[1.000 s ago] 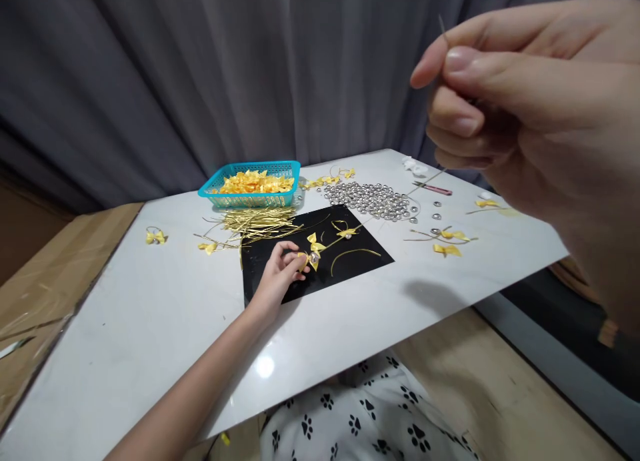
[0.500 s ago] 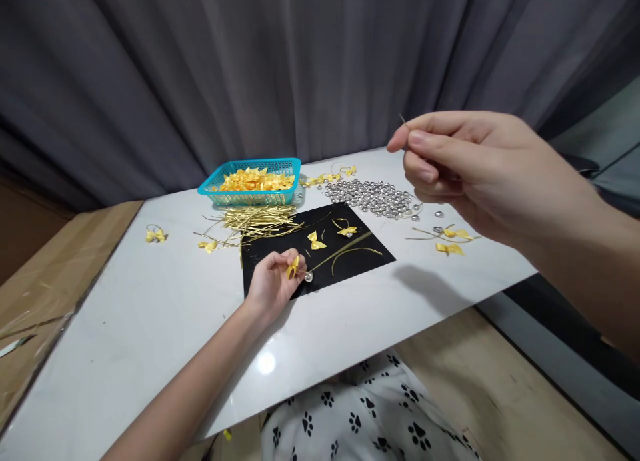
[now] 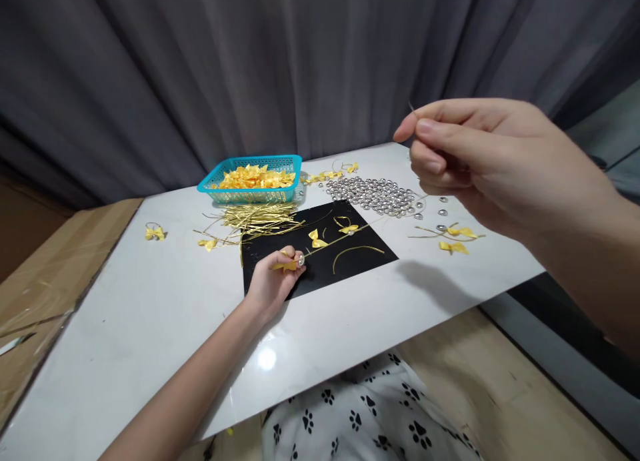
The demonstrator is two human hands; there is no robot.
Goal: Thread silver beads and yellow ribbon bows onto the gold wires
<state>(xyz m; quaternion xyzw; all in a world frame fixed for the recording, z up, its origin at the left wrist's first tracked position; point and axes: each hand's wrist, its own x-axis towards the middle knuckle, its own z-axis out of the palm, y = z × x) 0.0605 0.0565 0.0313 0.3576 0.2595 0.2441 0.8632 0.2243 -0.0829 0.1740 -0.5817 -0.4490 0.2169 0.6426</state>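
My left hand point(image 3: 270, 284) rests on the black mat point(image 3: 360, 264) and pinches a small yellow bow point(image 3: 285, 265) with a silver bead point(image 3: 301, 261) beside its fingertips. A thin gold cord point(image 3: 350, 233) runs from that bow up and right towards my right hand point(image 3: 480, 161). That hand is raised high above the table's right side, with thumb and forefinger pinched on the cord's end, a short tip of which pokes out above the fingers. Two more yellow bows point(image 3: 317, 239) and a curved gold strand lie on the mat.
At the back of the white tabletop point(image 3: 150, 314) a teal basket point(image 3: 253, 179) holds several yellow bows. In front of it lies a bundle of gold cords point(image 3: 257, 217). A heap of silver beads point(image 3: 375, 195) sits at the back right, with loose bows point(image 3: 453, 246) near the right edge.
My right hand dropped from close to the camera and moved away, then rose slightly, drawing the cord taut. My left hand lifted the bow off the mat and turned it.
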